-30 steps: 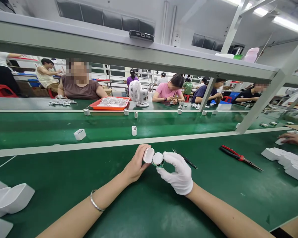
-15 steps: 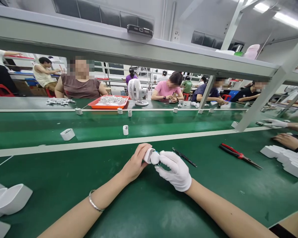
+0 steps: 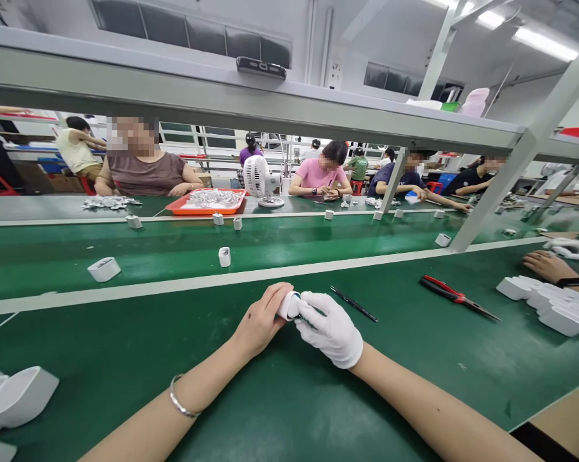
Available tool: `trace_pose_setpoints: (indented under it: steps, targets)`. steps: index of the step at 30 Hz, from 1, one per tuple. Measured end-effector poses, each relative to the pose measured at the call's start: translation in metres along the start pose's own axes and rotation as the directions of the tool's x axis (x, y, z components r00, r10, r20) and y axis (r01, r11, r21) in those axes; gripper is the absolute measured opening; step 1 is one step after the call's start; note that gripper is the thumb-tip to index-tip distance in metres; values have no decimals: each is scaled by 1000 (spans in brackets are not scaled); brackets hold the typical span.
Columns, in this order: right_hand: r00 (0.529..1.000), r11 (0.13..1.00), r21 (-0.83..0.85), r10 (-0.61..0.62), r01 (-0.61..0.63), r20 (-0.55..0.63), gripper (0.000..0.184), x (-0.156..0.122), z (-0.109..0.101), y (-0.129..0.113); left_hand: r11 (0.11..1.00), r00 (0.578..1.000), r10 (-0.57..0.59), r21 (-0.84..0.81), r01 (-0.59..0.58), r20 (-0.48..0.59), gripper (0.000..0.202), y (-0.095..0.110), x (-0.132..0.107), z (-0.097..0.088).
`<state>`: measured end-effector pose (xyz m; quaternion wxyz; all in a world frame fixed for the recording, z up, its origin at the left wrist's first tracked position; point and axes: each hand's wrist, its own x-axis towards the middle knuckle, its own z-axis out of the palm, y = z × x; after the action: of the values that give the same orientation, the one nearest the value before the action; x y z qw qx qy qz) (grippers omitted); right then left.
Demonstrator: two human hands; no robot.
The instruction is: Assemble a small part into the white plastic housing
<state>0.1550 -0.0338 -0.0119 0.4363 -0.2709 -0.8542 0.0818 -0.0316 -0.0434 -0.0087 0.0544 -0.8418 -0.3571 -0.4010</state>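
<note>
My bare left hand is closed round a small white plastic housing, held just above the green bench. My right hand, in a white glove, presses against the open end of that housing with its fingers curled over it. The round white part seen earlier is hidden between the glove and the housing. A silver bracelet sits on my left wrist. Black tweezers lie on the mat just right of my hands.
Red-handled pliers lie further right. White housings are stacked at the right beside a co-worker's hands, and at the lower left. Loose white housings ride the conveyor. Workers, an orange tray and a fan are across.
My gloved right hand brought the round white part up to the housing and closed over it. The housings on the conveyor drifted left. A co-worker's hands came in at the right.
</note>
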Motion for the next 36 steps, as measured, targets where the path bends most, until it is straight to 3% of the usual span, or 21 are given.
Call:
trace_pose_setpoints:
  steps: [3,5,7,8,9,11,13,15,18,22,24,25,27,28,29,30,31,33,34,36]
  targets:
    - [986,983,-145,-127,111,-108,29,2,-9,-9,1000,1000,-9,22,9,-4,47,-2,0,0]
    - [968,975,-159,-184,158,-169,41,1,-18,-17,999,1000,3,32,-3,-15,48,-2,1,0]
    - [974,995,-22,-101,98,-203,53,0,-23,-24,999,999,34,31,-33,-29,47,-1,2,-1]
    - [981,995,101,3,17,-195,56,0,-24,-28,998,998,54,26,-53,-33,47,1,2,-1]
    - [979,963,253,133,-91,-154,58,1,-23,-30,997,997,74,21,-73,-35,47,2,2,-2]
    - [924,766,549,381,-335,33,62,3,-19,-34,994,993,110,12,-110,-37,48,4,2,-2]
    - [839,496,719,494,-486,227,68,5,-14,-36,991,990,133,18,-132,-42,49,5,2,-1]
    - [797,333,790,525,-515,298,73,7,-10,-36,988,987,151,32,-150,-46,51,5,2,0]
    - [783,264,838,561,-478,270,76,6,-4,-35,985,984,172,33,-171,-55,53,5,2,2]
    - [786,323,831,585,-452,200,69,5,3,-33,989,988,150,-14,-150,-30,52,6,1,3]
    - [804,426,757,556,-496,214,68,7,-1,-27,996,998,63,-64,-61,27,51,6,1,4]
    - [818,526,670,529,-523,224,66,8,-7,-22,996,997,-4,-93,11,72,52,6,1,4]
    - [850,788,317,489,-527,197,56,11,-26,-7,974,967,-150,-140,181,207,52,5,2,6]
    - [858,866,49,484,-498,169,48,13,-38,2,954,935,-209,-151,260,288,50,5,4,7]
    - [851,852,-230,506,-470,138,42,13,-50,12,933,897,-252,-154,324,364,45,4,5,8]
    - [810,761,-450,573,-468,126,37,14,-62,22,917,863,-272,-156,366,426,41,4,7,9]
    - [734,655,-584,664,-480,141,34,13,-72,31,907,842,-275,-163,387,465,38,3,8,9]
    - [566,521,-683,803,-512,188,26,12,-84,46,899,837,-265,-190,394,479,34,4,11,9]
    - [515,505,-685,829,-526,216,21,11,-87,50,897,841,-263,-201,394,473,32,5,11,9]
    - [519,520,-665,824,-536,226,20,11,-85,51,887,840,-267,-219,405,472,25,6,12,8]
